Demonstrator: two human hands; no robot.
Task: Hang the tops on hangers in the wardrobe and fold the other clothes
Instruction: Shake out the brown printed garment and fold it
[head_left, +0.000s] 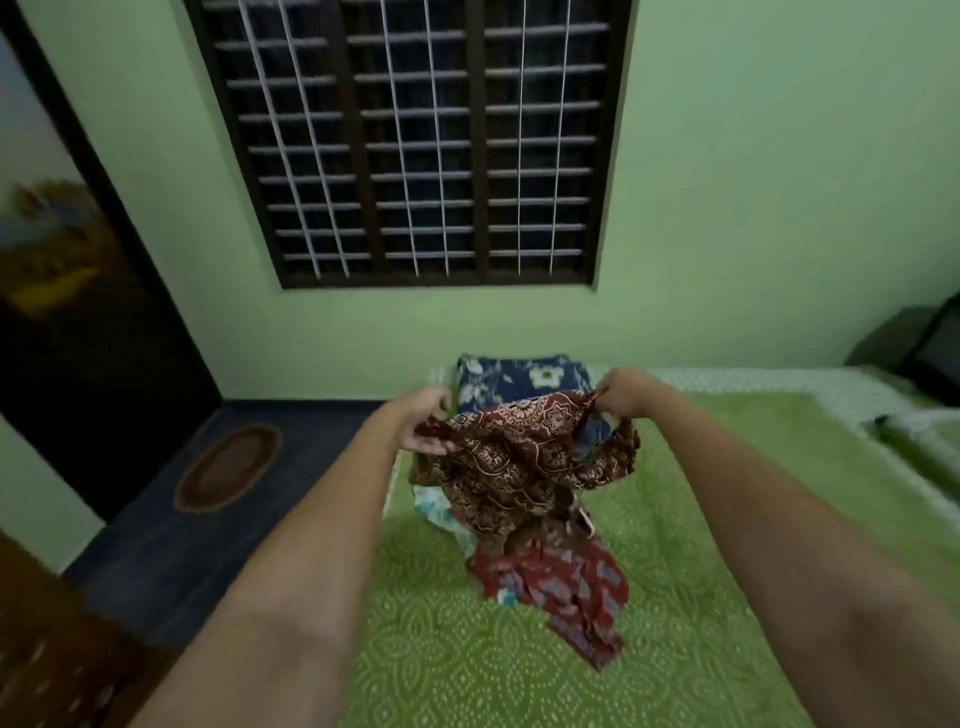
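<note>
Both hands grip one dark red patterned garment (524, 462) at frame centre: left hand (428, 423) pinches its left edge, right hand (626, 397) its right. The cloth spans side to side between them, lifted above the bed (701, 571), its lower part sagging onto a heap of clothes (561, 582) directly below. No hangers visible. No containers in view.

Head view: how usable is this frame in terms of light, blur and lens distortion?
Head view: dim, flat indoor light, no glare; window dark. Wide-angle bend slants the window grille and stretches the forearms. Soft throughout, left door edge most smeared. Both the left hand and right hand and the maroon printed garment they grip stay readable above the green bedspread.
</note>
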